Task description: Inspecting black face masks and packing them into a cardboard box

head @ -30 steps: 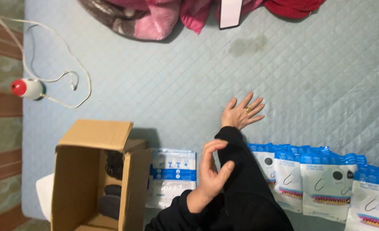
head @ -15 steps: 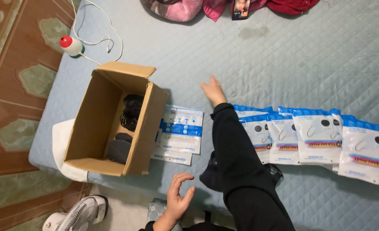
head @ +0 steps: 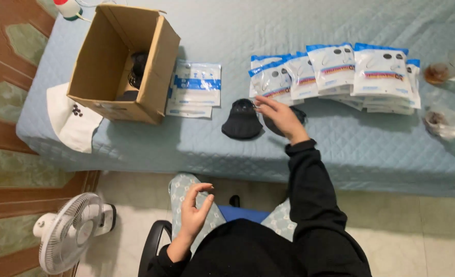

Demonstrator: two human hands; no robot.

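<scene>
My right hand (head: 280, 115) reaches over the quilted blue bed cover (head: 340, 138), fingers spread, resting on a dark round item (head: 291, 117) just below a row of white-and-blue packets (head: 335, 69). A black mask-like piece (head: 242, 121) lies just left of that hand. My left hand (head: 195, 208) hovers low above my lap, fingers loosely curled, holding nothing. An open cardboard box (head: 115, 64) with dark items inside stands at the left. A flat stack of white-and-blue packets (head: 195, 88) lies next to the box.
A white cloth (head: 73, 120) hangs over the bed's left edge. A white floor fan (head: 68, 233) stands at the lower left. Clear plastic cups (head: 440, 120) sit at the far right of the bed. A red-and-white device (head: 67, 7) is behind the box.
The view has pulled back and down. My right hand has drawn back from the packets to the dark items near the bed's front edge. My left hand stays low by my lap.
</scene>
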